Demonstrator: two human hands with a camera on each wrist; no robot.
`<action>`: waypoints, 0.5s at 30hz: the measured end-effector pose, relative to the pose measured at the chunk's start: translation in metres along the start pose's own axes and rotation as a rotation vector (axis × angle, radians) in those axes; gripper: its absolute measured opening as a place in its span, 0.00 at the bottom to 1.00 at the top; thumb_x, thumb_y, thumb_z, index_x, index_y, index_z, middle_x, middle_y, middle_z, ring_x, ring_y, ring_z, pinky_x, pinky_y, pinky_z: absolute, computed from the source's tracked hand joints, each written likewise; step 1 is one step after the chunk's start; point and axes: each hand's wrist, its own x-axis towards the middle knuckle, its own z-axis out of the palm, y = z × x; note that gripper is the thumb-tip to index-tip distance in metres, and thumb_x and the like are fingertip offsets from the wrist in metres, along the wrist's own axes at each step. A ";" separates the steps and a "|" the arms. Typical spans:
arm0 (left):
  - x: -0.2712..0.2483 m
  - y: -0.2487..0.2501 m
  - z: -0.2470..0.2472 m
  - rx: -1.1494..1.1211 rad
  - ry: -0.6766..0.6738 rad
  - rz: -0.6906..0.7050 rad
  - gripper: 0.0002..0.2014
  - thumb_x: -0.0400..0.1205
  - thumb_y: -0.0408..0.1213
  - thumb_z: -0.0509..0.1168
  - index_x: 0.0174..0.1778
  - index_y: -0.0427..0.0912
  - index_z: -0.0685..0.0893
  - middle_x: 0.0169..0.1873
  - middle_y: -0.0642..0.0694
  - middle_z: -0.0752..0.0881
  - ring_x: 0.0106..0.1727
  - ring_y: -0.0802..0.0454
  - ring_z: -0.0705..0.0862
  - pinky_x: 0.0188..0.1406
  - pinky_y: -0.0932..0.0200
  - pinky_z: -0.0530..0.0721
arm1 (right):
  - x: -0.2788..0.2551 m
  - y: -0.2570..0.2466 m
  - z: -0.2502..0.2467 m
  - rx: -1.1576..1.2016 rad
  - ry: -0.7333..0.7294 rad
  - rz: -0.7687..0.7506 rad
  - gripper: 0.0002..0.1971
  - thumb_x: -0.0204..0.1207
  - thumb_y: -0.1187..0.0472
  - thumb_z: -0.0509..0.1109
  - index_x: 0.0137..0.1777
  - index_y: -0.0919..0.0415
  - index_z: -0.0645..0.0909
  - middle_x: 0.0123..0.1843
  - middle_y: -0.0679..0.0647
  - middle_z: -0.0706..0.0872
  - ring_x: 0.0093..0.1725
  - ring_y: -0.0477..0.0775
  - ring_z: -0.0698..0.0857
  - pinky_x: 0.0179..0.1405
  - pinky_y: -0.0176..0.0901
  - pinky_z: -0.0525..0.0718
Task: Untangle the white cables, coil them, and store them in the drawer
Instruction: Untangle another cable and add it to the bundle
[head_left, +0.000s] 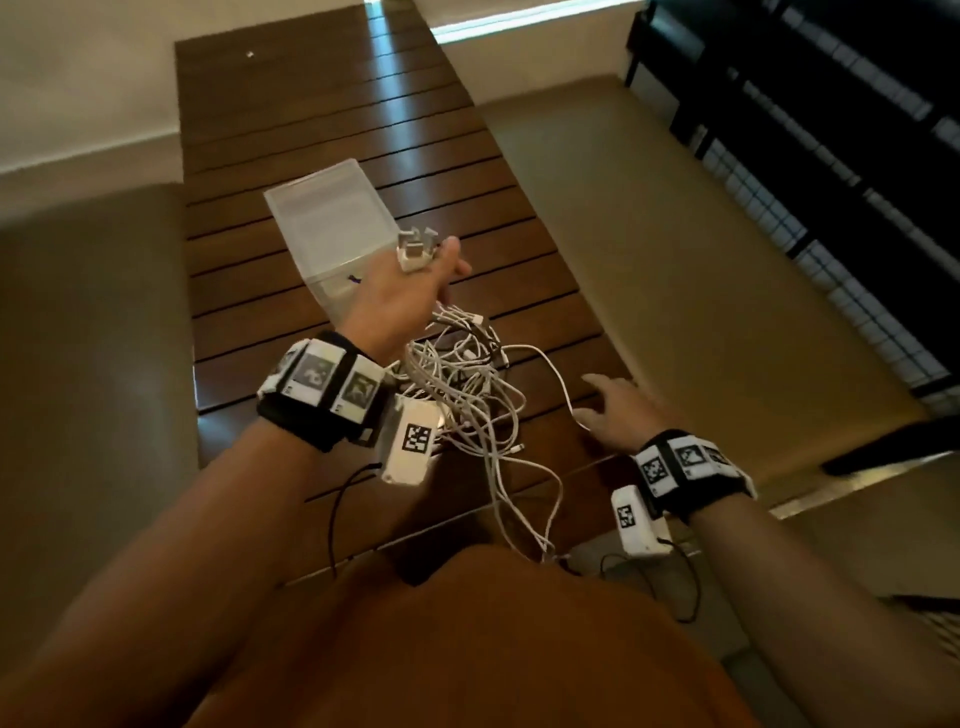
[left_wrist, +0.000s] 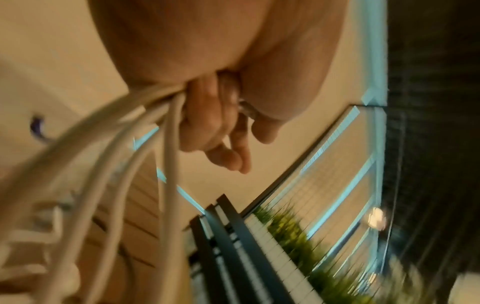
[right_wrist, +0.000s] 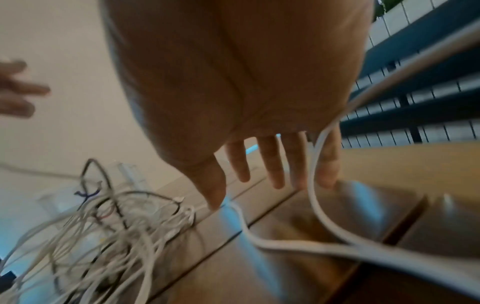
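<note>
A tangle of white cables lies on the dark slatted table, with loose ends trailing over its near edge. My left hand is raised over the tangle. It holds a white plug adapter at its fingertips, and its curled fingers grip several cable strands that hang down to the pile. My right hand hovers low at the right of the tangle with its fingers straight and spread. One cable loop passes between two of them. A translucent plastic drawer box stands just beyond the left hand.
Beige cushioned seats flank the table at left and right. A dark barred railing runs along the far right. Thin black wires hang from the wrist cameras near the table's front edge.
</note>
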 end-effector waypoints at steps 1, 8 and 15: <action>-0.002 0.006 0.001 -0.141 -0.070 -0.021 0.17 0.87 0.49 0.58 0.40 0.47 0.87 0.31 0.41 0.79 0.18 0.60 0.70 0.16 0.65 0.67 | -0.002 -0.009 0.008 -0.041 -0.020 -0.002 0.32 0.77 0.43 0.68 0.80 0.51 0.65 0.77 0.59 0.71 0.74 0.62 0.73 0.71 0.54 0.73; -0.013 0.018 -0.001 -0.375 -0.443 -0.027 0.19 0.86 0.52 0.55 0.46 0.43 0.86 0.26 0.45 0.76 0.19 0.58 0.60 0.17 0.65 0.54 | -0.023 -0.005 0.029 -0.124 0.090 0.219 0.15 0.83 0.53 0.60 0.61 0.61 0.78 0.64 0.63 0.83 0.62 0.66 0.82 0.56 0.53 0.78; -0.013 0.029 0.014 -0.385 -0.571 -0.033 0.19 0.84 0.52 0.56 0.45 0.43 0.85 0.25 0.48 0.76 0.19 0.59 0.61 0.15 0.66 0.56 | -0.048 0.077 0.027 0.345 0.245 0.555 0.16 0.81 0.54 0.57 0.48 0.67 0.80 0.49 0.67 0.84 0.48 0.68 0.82 0.50 0.54 0.80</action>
